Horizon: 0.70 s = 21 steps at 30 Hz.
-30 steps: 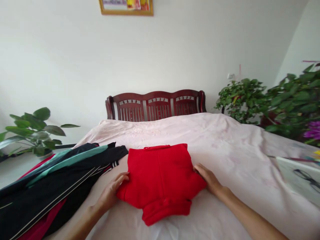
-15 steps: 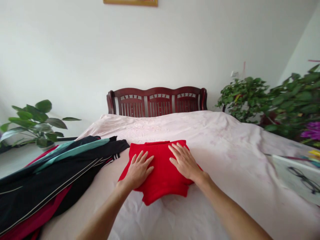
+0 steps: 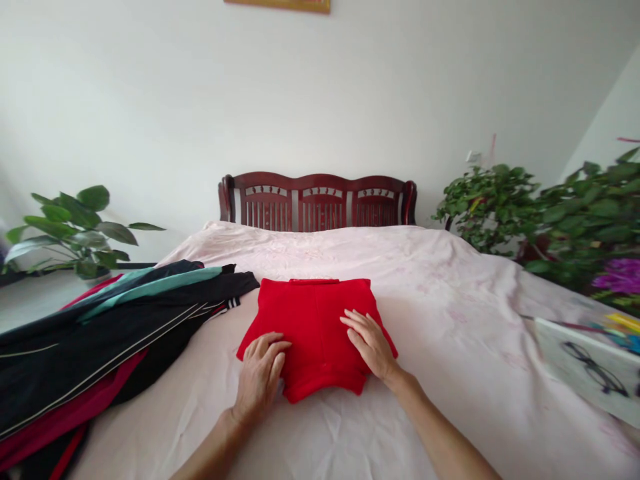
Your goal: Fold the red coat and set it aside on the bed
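A folded red garment (image 3: 313,320) lies in the middle of a bed covered with a pale pink sheet (image 3: 450,347). My left hand (image 3: 261,375) rests flat on the garment's near left corner, fingers spread, partly on the sheet. On the garment's right side lies my right hand (image 3: 369,341), palm down with fingers apart. Neither hand grips the cloth.
A pile of dark and teal clothes with red pieces (image 3: 100,327) lies on the bed's left side. A dark wooden headboard (image 3: 317,201) stands at the far end. Potted plants stand at the left (image 3: 75,230) and right (image 3: 550,213). A board with glasses (image 3: 590,370) lies at the right.
My hands went from the garment's sides onto its top, then slid back toward me over the cloth, the left one reaching the near left corner.
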Each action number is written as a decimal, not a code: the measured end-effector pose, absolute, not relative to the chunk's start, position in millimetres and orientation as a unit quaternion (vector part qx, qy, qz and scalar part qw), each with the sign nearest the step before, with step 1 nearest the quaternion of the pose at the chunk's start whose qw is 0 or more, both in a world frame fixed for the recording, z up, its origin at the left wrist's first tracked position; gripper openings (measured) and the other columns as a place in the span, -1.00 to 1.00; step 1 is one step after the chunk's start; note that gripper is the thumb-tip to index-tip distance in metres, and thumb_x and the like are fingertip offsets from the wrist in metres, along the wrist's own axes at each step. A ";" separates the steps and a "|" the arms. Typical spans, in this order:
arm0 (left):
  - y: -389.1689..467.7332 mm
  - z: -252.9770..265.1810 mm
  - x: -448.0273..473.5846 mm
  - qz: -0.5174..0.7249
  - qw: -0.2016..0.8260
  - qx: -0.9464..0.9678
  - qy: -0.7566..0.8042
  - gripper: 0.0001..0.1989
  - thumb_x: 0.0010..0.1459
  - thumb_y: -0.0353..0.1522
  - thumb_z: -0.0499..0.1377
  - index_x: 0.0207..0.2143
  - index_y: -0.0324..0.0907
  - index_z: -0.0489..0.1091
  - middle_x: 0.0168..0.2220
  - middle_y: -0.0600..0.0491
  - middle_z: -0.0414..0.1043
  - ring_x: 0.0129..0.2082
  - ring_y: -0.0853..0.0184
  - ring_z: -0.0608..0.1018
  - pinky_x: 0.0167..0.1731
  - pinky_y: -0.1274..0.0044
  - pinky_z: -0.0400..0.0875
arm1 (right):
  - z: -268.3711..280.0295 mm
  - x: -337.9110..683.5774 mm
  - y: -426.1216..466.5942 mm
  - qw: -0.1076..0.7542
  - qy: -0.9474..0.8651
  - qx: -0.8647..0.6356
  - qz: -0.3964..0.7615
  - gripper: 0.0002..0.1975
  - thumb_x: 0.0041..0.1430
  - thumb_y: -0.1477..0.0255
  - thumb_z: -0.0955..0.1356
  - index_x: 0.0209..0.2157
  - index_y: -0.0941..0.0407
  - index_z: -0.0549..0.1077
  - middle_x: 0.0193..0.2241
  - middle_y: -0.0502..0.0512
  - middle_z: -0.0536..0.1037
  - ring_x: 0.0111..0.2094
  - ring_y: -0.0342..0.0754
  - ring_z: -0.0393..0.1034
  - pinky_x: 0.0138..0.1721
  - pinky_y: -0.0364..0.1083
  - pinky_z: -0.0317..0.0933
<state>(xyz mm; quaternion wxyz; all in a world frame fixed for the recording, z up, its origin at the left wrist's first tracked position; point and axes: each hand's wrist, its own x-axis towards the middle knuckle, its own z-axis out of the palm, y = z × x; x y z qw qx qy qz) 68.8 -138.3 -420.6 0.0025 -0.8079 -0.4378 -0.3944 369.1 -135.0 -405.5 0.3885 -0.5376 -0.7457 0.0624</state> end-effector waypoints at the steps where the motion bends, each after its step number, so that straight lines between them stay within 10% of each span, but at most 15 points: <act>1: -150.5 -420.0 68.7 -0.397 -0.010 -0.811 -0.431 -0.70 0.38 -0.32 -0.08 -0.10 -0.06 0.45 -0.06 -0.01 0.46 -0.02 0.22 0.47 0.01 0.28 0.35 | -404.6 369.8 -141.9 0.418 -0.740 -0.516 0.105 -0.59 0.38 0.19 0.16 0.06 0.00 0.49 0.17 0.10 0.43 0.24 0.05 0.22 0.30 0.18 -0.03; 9: -191.7 -422.7 93.5 -0.376 -0.071 -0.815 -0.435 -0.69 0.08 -0.40 0.30 -0.11 -0.09 0.36 -0.19 0.04 0.41 -0.21 0.22 0.47 -0.20 0.39 0.42 | -381.8 356.8 -184.3 0.386 -0.780 -0.449 0.205 -0.62 0.26 0.04 0.29 -0.32 0.06 0.52 -0.38 0.03 0.50 -0.27 -0.03 0.37 -0.01 0.03 0.15; 15: -184.6 -421.0 96.3 -0.389 -0.098 -0.804 -0.439 -0.75 -0.02 -0.53 0.30 -0.33 -0.11 0.31 -0.23 0.05 0.43 -0.23 0.24 0.47 -0.22 0.41 0.39 | -368.1 345.4 -193.4 0.255 -0.809 -0.510 0.139 -0.71 -0.13 0.39 0.55 -0.37 0.06 0.42 -0.40 -0.04 0.42 -0.32 -0.06 0.26 -0.30 -0.10 0.09; 21: -180.9 -405.9 90.0 -0.413 -0.185 -0.807 -0.379 -0.82 0.12 -0.53 0.19 -0.31 -0.11 0.29 -0.16 0.04 0.48 -0.16 0.28 0.48 -0.16 0.45 0.35 | -369.7 338.1 -195.3 0.309 -0.775 -0.520 0.183 -0.79 -0.02 0.55 0.42 -0.44 0.07 0.29 -0.35 -0.05 0.48 -0.30 -0.11 0.31 -0.25 -0.13 0.10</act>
